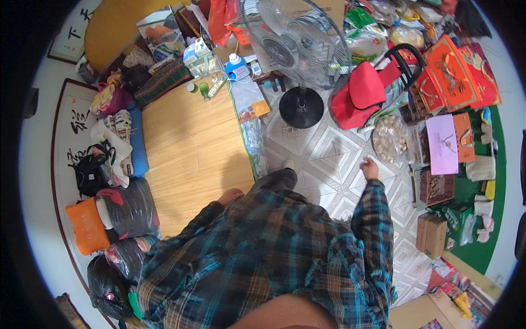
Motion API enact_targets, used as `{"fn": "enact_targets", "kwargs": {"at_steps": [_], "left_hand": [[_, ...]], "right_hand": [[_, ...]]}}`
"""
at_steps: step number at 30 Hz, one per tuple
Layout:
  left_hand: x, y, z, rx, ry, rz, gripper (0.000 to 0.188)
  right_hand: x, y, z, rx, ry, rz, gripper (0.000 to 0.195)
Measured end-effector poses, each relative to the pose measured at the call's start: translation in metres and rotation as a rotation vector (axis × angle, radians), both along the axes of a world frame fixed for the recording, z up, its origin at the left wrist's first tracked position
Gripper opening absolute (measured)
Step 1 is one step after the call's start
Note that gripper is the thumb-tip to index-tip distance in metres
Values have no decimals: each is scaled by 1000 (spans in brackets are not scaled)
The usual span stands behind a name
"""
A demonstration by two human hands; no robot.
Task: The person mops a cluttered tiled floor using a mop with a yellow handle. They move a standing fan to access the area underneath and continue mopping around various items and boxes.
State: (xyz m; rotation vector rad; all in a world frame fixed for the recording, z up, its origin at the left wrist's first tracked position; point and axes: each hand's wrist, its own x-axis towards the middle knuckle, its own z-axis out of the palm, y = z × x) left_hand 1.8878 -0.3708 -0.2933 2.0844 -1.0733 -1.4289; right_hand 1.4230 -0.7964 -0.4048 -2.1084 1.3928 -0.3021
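My left hand [231,196] rests at or just above the near right part of a bed covered with a bamboo mat [197,135]; its fingers are partly hidden, and whether it touches the mat I cannot tell. My right hand [370,168] hangs over the patterned tile floor [320,160], near a clear plastic bag of roundish pale items [389,139]. Its fingers look loosely curled, with nothing visible in them. A thin white cord [197,158] lies looped on the mat. At the mat's far edge are a green bottle [204,90], a power strip [218,85] and a blue bottle [237,68].
A standing fan [302,107] and a red wheeled shopping bag [361,92] stand ahead. Gift bags [441,144], a brown crate [437,187] and a cardboard box [431,235] line the right. Wrapped bundles [129,207] and an orange bag [87,226] lie along the left wall.
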Motion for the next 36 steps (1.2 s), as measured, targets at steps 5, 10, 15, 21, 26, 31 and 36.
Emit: {"fn": "enact_targets", "kwargs": {"at_steps": [5,10,15,21,26,31,36], "left_hand": [[30,0,9,180,-91,81,29],[3,137,-68,-110,490,792,31],[-26,86,12,439,169,803,30],[-4,26,84,602,124,909,30],[33,-25,94,647,76,857,30],[87,-71,104,639,11,724,30],[122,-101,88,590,-19,583,30]], "right_hand": [[145,-65,-28,-99,125,272,29],[275,-108,8,418,82,-5,36],[357,-169,-38,291,1,9,35],[418,-211,-85,155,-225,-15,34],[466,-247,-96,119,-469,9,34],[467,-258,-107,82,-767,-64,41],[456,-231,-98,-232,-691,-151,37]]}}
